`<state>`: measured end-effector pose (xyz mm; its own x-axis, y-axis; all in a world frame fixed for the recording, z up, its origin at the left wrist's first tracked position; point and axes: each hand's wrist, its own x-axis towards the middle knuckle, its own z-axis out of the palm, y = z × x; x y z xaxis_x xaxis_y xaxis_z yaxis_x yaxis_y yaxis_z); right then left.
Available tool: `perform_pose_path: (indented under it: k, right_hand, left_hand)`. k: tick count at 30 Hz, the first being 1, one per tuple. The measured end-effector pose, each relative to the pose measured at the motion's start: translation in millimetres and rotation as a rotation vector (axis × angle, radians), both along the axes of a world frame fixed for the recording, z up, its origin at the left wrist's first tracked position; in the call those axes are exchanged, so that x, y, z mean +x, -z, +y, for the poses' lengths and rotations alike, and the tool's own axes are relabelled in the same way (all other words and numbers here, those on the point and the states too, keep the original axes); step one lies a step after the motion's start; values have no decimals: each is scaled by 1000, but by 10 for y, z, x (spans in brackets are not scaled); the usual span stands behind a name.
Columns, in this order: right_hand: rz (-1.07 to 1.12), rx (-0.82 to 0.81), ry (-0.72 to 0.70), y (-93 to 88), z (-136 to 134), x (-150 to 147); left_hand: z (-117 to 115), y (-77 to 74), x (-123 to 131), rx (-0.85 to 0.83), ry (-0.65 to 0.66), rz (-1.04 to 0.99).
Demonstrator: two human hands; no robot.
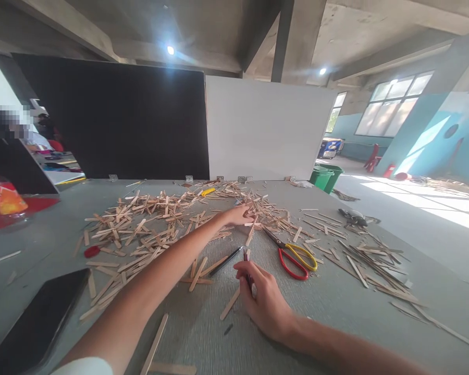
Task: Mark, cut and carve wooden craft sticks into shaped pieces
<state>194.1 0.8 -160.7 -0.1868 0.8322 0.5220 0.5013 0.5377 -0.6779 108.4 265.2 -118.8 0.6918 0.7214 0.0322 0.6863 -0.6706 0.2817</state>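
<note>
My left hand (239, 214) reaches far forward into a heap of flat wooden craft sticks (168, 205). Its fingertips blend with the sticks, so I cannot tell whether they grip one. A single craft stick (251, 232) slants just below those fingers. Nearer to me, my right hand (266, 299) is closed around a slim, dark purplish pen-like tool (248, 278), its tip pointing up and away. Beside it on the left lies a black pen (225, 261). Scissors (293, 255) with one red and one yellow handle lie to the right, blades toward the heap.
A black phone (39, 317) lies at left, with a red cap (91, 251) beyond it and a bottle (2, 195) farther left. Something yellow (208, 191) sits behind the heap. Thin wood strips (375, 271) spread rightward. Black (140, 120) and white (269, 127) panels stand behind.
</note>
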Motion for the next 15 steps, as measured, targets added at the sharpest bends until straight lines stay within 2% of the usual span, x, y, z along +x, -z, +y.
perform_pose_path:
  k: [4, 9, 12, 15]
  right_hand:
    - [9, 20, -6, 0, -5, 6]
    - [-7, 23, 1, 7, -5, 15]
    - [-11, 33, -1, 4, 7, 19]
    - [-15, 40, -7, -4, 13, 19]
  left_hand:
    - [-231, -66, 45, 31, 63, 36]
    - [-438, -170, -81, 76, 83, 43]
    - [-504, -215, -220, 100, 54, 47]
    - [-515, -235, -435, 106, -40, 79]
